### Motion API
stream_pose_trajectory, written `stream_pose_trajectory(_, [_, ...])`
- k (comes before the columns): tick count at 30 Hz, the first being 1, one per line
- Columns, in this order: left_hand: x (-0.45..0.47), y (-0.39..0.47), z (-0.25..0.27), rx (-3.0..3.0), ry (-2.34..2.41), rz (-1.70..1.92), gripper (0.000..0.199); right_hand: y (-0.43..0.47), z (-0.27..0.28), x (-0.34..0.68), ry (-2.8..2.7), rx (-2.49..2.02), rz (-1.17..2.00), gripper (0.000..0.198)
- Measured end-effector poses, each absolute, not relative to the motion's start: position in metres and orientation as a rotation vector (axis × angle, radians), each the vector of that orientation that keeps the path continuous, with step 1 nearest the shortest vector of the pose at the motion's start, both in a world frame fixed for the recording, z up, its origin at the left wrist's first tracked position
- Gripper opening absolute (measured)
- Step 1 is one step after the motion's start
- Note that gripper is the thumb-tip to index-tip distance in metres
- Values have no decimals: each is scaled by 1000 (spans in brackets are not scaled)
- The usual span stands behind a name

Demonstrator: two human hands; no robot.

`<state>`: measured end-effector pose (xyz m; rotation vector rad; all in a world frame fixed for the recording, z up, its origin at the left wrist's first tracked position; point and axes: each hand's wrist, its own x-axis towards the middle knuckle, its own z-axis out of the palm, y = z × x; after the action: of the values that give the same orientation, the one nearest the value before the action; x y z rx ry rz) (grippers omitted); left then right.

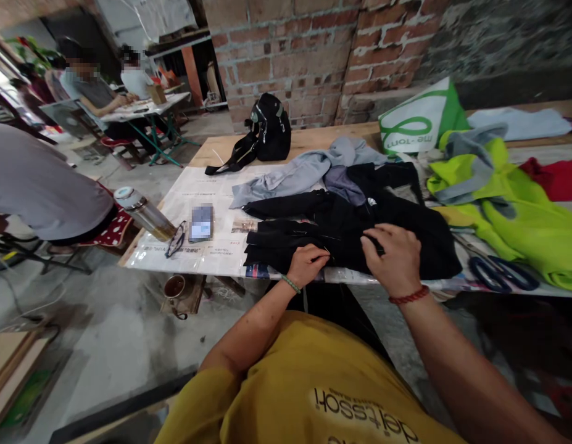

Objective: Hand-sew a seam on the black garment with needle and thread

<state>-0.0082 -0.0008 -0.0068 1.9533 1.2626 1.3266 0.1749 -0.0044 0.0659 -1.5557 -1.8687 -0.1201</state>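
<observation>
The wooden table (pixel 313 137), part-covered with newspaper (pixel 186 182), bears a black garment (pixel 320 213), a phone (pixel 201 223), scissors (pixel 497 269) and a bag (pixel 275 134).

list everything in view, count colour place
worktable: 1, tan, centre
dark cloth: count unclear, black, centre
grey cloth: 1+, grey, behind
bright garment: 1+, yellow-green, right
red cloth: 1, red, right
printed bag: 1, white-green, back
strapped bag: 1, black, back
scissors: 1, blue-handled, right
phone: 1, dark, left
glasses: 1, dark, beside phone
flask: 1, silver, left
mug: 1, brown, below table
other people: 3+, grey/white tops, left
wall: 1, brick-red, behind
left hand: 1, green bracelet, on dark cloth
right hand: 1, red bracelet, over dark cloth
</observation>
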Motion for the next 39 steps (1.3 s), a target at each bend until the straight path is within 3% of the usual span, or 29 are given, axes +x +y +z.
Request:
stream_pose_trajectory(2, [-8,-2,-6,1964,1274,1337,10,6,72,173,-1938,-1534,-104,31])
stream_pose_trajectory(8, [-8,-8,-3,2063,1358,1369,12,37,60,145,-2321,-1434,470,43])
stream_pose_trajectory(14, [-7,-11,-8,2276,1447,1319,15,41,52,147,-2130,-1584,1088,49])
stream_pose_trajectory(17, [-6,-12,-12,2377,1466,1329,16,40,50,152,-2025,-1570,1240,50])
stream_pose_trajectory(25, [-3,-15,-16,2696,1346,1371,17,46,58,156,-1964,-1440,1589,18])
stream_pose_trajectory(28, [-3,-15,-14,2609,1379,1399,16,46,56,158,-1938,-1417,1513,19])
stream_pose_trajectory(35, [-6,-5,-5,2085,1491,1340,8,35,40,153,-1815,-1187,964,24])
stream_pose_trajectory(39, [-10,-1,-1,1934,1391,1270,7,29,41,144,-1881,-1127,883,20])
